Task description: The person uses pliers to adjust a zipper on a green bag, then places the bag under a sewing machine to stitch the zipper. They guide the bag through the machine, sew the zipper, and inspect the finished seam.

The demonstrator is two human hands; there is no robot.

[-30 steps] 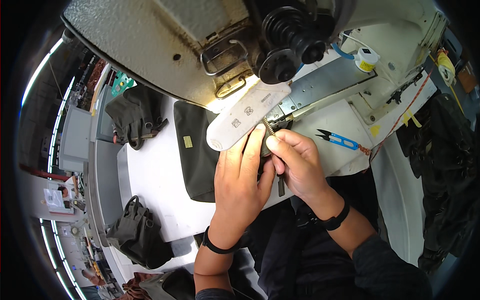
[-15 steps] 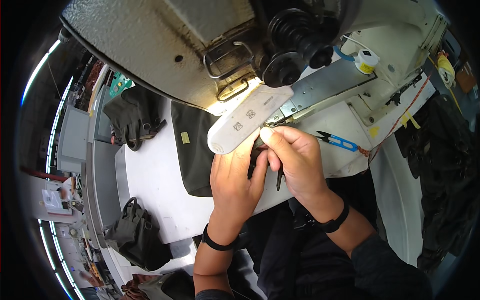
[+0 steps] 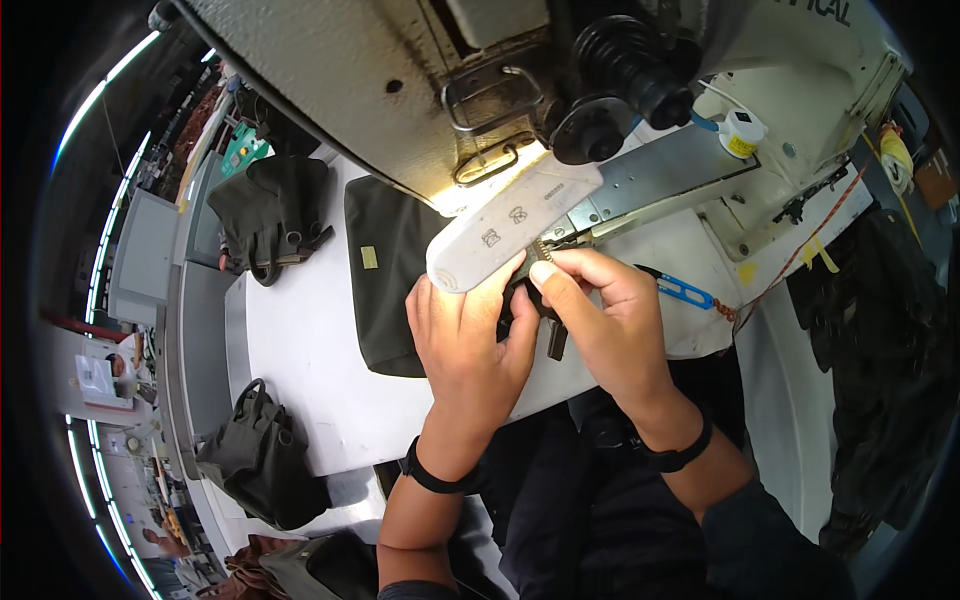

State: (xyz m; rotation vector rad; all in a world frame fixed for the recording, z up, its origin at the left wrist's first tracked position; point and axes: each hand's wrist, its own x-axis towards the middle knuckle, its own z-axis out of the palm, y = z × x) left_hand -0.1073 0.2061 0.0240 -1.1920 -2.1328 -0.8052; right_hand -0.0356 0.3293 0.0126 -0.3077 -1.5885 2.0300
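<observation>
At the sewing machine [image 3: 470, 90], my left hand [image 3: 465, 350] lies with its fingers stretched forward over dark fabric. Its fingertips go under a long white guard [image 3: 510, 225], which hides them, and its thumb stands apart. Close beside it, my right hand [image 3: 612, 325] pinches a narrow zipper [image 3: 544, 252] with brass-coloured teeth between thumb and forefinger, just right of the guard. A short dark strip [image 3: 557, 341] hangs below the fingers. The needle area is hidden behind the guard. A dark green fabric panel [image 3: 385, 290] with a small pale label spreads left of my left hand.
Blue-handled thread snips [image 3: 686, 291] lie right of my right hand, tied to a cord. Two dark bags, one [image 3: 270, 215] farther back and one [image 3: 265, 455] nearer, are on the left. Dark pieces [image 3: 885, 370] hang at the far right.
The view has shifted slightly. My right hand has moved a little to the right, and the zipper teeth now show beside the guard. More of the hanging dark strip is visible.
</observation>
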